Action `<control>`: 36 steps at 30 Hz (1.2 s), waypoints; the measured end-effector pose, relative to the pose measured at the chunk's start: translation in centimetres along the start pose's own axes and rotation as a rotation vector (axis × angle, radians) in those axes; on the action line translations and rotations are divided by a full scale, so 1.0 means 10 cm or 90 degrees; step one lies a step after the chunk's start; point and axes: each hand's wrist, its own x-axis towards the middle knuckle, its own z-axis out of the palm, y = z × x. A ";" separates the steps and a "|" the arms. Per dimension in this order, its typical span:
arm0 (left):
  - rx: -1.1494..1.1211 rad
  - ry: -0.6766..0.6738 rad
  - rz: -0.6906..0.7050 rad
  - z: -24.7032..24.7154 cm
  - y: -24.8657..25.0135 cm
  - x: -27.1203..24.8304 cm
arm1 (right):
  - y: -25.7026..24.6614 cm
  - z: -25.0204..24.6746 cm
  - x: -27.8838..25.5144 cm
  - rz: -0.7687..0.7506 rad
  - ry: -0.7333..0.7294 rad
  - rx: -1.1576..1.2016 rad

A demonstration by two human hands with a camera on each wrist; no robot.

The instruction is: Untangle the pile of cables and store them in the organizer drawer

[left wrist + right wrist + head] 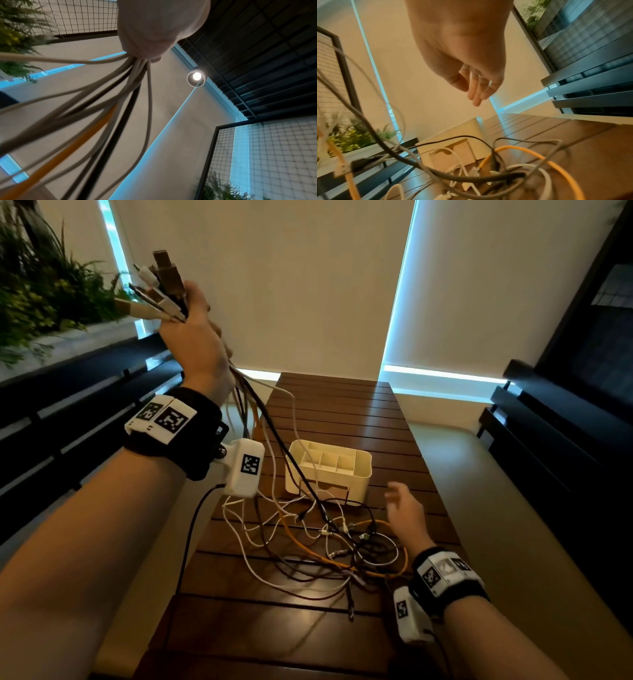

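Note:
My left hand (197, 337) is raised high at the left and grips a bundle of cable ends (161, 290), their plugs sticking up past the fist. The white, black and orange strands (120, 94) hang from it down to a tangled pile of cables (329, 539) on the wooden table (342, 405). A cream organizer (329, 470) with open top compartments and a front drawer (453, 151) stands just behind the pile. My right hand (402, 508) hovers above the pile's right side with fingers (476, 92) loosely extended, holding nothing.
Dark slatted benches (78, 412) run along both sides of the table. Plants (41, 289) fill the far left. Pale roller blinds (274, 285) hang behind the table's far end. The near part of the table (274, 638) is bare wood.

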 end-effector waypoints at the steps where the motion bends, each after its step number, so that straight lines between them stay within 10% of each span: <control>1: -0.011 0.001 -0.016 0.01 0.02 -0.02 | -0.16 0.05 0.03 -0.021 -0.008 0.022; 11: -0.030 -0.020 -0.063 -0.06 0.10 -0.09 | -0.32 0.80 0.14 -0.137 -0.408 -0.303; 15: 0.001 -0.018 0.001 -0.15 0.11 -0.01 | 0.01 0.53 0.13 -0.114 -0.216 -0.293; 21: -0.030 0.037 0.078 -0.22 0.22 0.19 | 0.82 -0.36 0.12 0.433 0.072 -0.021; 28: -0.045 0.046 0.119 -0.24 0.16 0.31 | 1.80 -0.76 -0.19 0.550 0.096 0.207; 36: -0.043 0.031 0.111 -0.17 0.14 0.22 | 1.67 -0.71 -0.06 0.595 0.169 0.227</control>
